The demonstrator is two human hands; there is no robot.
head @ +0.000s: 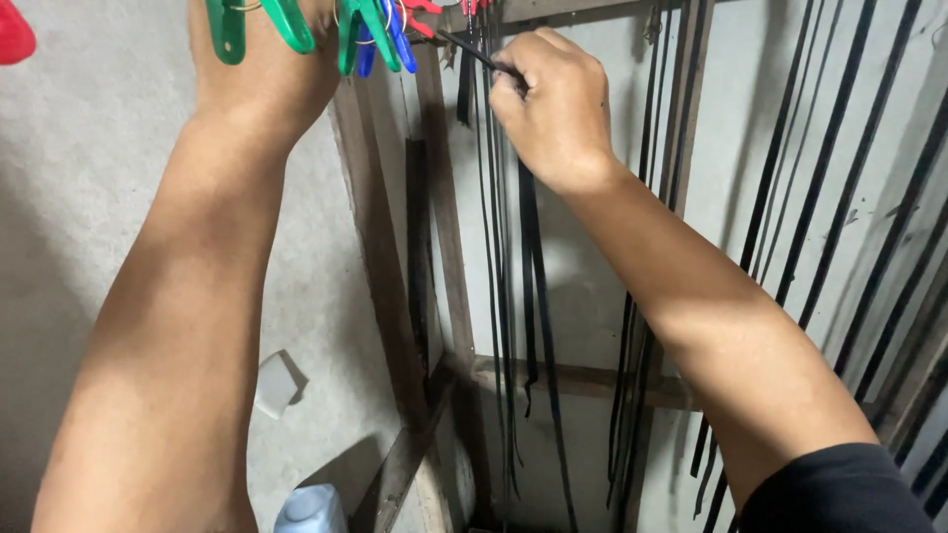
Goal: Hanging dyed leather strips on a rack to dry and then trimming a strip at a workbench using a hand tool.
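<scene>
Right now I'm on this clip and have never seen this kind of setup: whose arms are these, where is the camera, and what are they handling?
There is no machine here. The single picture comes from a camera worn on a person's head, so both bare arms reaching up are that person's own. The right hand pinches the top end of a thin black strip up by a wooden frame that stands against a pale wall. Many more long black strips hang down from the frame, and others hang further right. The left hand is raised beside a cluster of green and blue plastic clothes pegs; its fingers are cut off by the picture's edge, so whether it grips them is unclear. Low down stands the top of a pale blue bottle.
</scene>
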